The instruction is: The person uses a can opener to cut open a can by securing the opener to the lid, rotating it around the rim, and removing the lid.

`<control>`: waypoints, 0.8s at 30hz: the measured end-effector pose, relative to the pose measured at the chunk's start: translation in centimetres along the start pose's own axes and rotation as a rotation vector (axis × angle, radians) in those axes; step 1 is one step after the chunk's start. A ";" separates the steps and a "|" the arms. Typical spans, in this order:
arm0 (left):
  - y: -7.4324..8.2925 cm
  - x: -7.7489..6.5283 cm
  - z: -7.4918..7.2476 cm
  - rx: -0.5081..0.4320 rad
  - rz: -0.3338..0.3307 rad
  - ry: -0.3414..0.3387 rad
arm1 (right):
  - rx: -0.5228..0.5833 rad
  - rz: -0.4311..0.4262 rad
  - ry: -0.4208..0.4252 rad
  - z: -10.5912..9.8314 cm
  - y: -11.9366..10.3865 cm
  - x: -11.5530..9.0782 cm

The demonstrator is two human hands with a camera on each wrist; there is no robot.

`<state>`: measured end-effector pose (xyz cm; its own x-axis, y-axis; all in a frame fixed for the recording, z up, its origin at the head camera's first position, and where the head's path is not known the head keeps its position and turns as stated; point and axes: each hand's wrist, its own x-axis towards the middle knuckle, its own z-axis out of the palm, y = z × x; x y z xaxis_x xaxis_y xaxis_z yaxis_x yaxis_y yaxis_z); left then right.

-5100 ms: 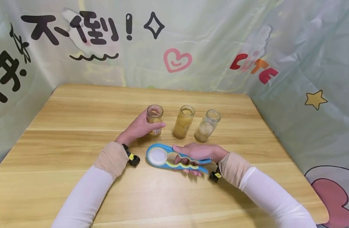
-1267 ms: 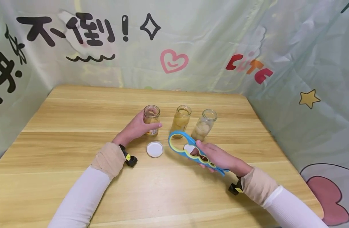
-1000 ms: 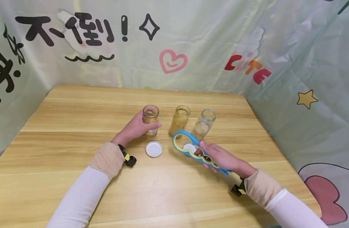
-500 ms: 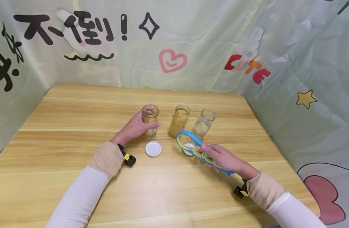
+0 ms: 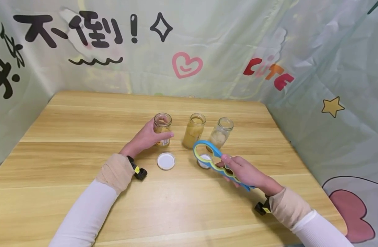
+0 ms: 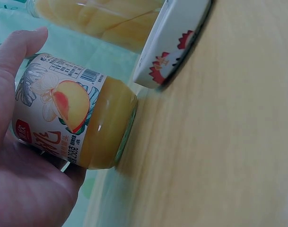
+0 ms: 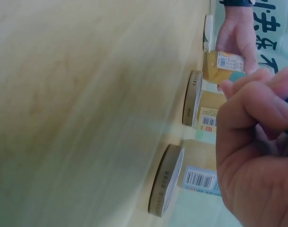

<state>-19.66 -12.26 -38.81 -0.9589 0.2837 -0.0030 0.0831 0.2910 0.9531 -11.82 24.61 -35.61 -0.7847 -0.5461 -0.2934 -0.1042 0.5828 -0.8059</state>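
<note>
In the head view my left hand [image 5: 144,139] grips an open glass jar of peaches [image 5: 162,131], thumb across its front. The left wrist view shows the jar's peach-printed label [image 6: 61,101]. My right hand [image 5: 244,169] holds a blue and yellow jar opener [image 5: 208,145] by its handles, its loop raised and holding nothing. A white lid [image 5: 166,161] lies upturned before the left jar. A second lid [image 5: 205,161] shows through the opener. The right wrist view shows a third lid [image 7: 166,179], which my right hand seems to cover in the head view.
Two more lidless jars stand to the right: one of yellow fruit [image 5: 193,132], one of pale round fruit [image 5: 219,136]. The wooden table [image 5: 173,212] is enclosed by a printed curtain [image 5: 222,44] at its back and sides.
The opener's loop held a lid earlier; that lid now lies on the table. My right hand has moved right with the opener and tilted it. My left hand has stayed on its jar.
</note>
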 end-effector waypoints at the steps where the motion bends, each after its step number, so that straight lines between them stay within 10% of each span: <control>1: 0.0 0.0 0.0 0.000 -0.002 -0.002 | -0.005 0.004 0.004 -0.1 0.0 -0.1; 24: 0.0 0.1 -0.1 0.007 -0.010 -0.001 | -0.145 0.076 0.096 -2.1 1.3 -3.3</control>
<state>-19.74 -12.31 -38.83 -0.9594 0.2817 -0.0134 0.0750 0.3004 0.9508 -10.65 28.48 -34.60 -0.8474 -0.4418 -0.2945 -0.1242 0.7042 -0.6991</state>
